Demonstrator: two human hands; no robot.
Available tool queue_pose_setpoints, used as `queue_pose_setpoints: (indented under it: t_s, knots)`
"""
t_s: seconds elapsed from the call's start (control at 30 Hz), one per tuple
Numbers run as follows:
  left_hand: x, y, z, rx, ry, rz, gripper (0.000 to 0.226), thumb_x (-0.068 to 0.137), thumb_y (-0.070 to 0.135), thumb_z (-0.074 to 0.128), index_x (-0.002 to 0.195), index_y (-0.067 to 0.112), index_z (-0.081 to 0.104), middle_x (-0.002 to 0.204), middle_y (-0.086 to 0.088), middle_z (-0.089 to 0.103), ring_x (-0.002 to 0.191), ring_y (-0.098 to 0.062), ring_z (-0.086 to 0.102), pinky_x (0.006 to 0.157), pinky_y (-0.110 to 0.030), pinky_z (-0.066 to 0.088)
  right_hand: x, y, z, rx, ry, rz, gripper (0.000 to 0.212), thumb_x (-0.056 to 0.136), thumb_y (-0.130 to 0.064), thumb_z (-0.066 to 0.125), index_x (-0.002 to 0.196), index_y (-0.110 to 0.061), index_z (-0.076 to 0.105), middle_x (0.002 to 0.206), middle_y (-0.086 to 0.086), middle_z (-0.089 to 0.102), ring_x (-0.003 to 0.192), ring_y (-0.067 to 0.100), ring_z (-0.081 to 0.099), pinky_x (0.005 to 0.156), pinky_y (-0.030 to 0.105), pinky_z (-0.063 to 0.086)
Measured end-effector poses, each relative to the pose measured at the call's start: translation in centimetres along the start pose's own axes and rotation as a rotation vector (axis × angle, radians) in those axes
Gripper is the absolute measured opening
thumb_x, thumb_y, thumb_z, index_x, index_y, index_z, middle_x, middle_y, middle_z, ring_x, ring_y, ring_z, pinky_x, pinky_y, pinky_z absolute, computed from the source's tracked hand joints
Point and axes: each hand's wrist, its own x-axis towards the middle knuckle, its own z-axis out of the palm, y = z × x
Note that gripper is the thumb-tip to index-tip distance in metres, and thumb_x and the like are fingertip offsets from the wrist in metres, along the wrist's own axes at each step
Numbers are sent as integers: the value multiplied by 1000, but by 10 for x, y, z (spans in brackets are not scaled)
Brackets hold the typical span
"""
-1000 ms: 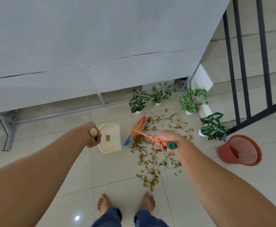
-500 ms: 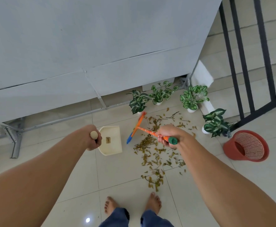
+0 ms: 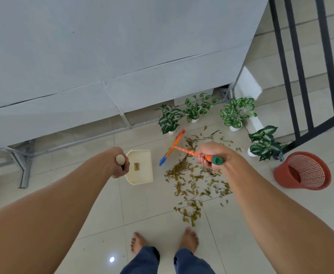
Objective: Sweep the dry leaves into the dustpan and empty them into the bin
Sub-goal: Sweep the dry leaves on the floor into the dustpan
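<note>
We've got our left hand (image 3: 119, 165) wrapped tight round the top of the dustpan's upright handle, its cream knob poking out above the fist. The cream dustpan (image 3: 140, 168) sits flat on the tile floor (image 3: 146, 202), just in front of that hand, nothing in it. Our right hand (image 3: 211, 156) is fisted on the orange broom handle nr its green end cap; the broom (image 3: 174, 146) head, orange w/ blue tip, sits btwn dustpan & leaves. Dry leaves (image 3: 192, 178) lie scattered on the tiles right of the dustpan, from the potted plants (image 3: 201, 109) back toward our bare feet (image 3: 189, 239). The red bin (image 3: 302, 171) is tilted, far right, nr the black railing (image 3: 300, 66).
</note>
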Motion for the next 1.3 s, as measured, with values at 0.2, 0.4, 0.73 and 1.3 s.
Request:
queue_pose_setpoints:
  t_s: [0.2,0.4,0.73,1.3]
  knots:
    - [3,1,-2,-2,-15,-12,10,92,0,52,101,4,54,74,-8,51,46,-14,46,39,-13,46,18,-8,1,56,-35,48,16,99,-3,38,108,-3,51,69,3,47,35,5,39,27,14,35]
    - [10,4,-1,5,-24,-19,9,92,1,52,101,4,54,73,-8,52,43,-12,45,39,-13,46,-1,-1,-7,159,-55,69,21,101,-5,36,94,-7,55,67,1,40,32,4,40,26,14,36]
    - [8,7,-1,-7,-14,-16,13,92,0,52,104,4,54,73,-8,52,26,-14,42,38,-13,45,28,-19,5,45,11,24,24,96,-4,40,118,-5,49,70,3,46,40,5,41,28,15,36]
    - [5,5,7,37,-8,-12,9,92,0,51,101,3,54,72,-9,52,34,-13,45,35,-14,45,27,-19,-3,59,27,2,24,96,-2,42,119,-4,49,70,3,50,37,4,40,28,14,35]
